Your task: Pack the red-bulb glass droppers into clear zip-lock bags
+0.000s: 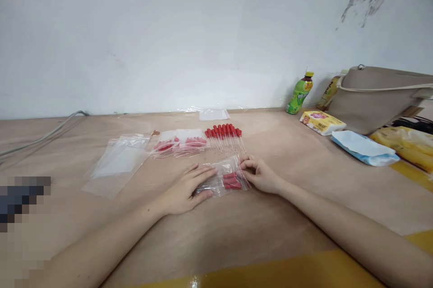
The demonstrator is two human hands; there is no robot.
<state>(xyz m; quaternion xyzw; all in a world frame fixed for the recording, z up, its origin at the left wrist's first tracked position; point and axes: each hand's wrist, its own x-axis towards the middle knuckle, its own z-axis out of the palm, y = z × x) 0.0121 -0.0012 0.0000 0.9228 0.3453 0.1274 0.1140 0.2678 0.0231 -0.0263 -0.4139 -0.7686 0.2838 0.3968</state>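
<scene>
A clear zip bag (219, 184) with red-capped items (232, 181) inside lies flat on the table between my hands. My left hand (189, 188) rests on the bag's left end, fingers stretched out and flat. At the right end, along the red zip edge, my right hand (259, 173) has its fingers curled and pinching the bag. Just behind lies a row of thin sticks with red heads (223, 133). Left of that row are filled zip bags (179, 143) holding red pieces.
Flat clear bags (118, 161) lie at the left, and a small stack of white bags (214, 115) by the wall. A green drink bottle (300, 93), tissue pack (322, 123), blue-white packet (364, 147) and grey handbag (375, 98) stand on the right. A cable (43, 135) runs at far left.
</scene>
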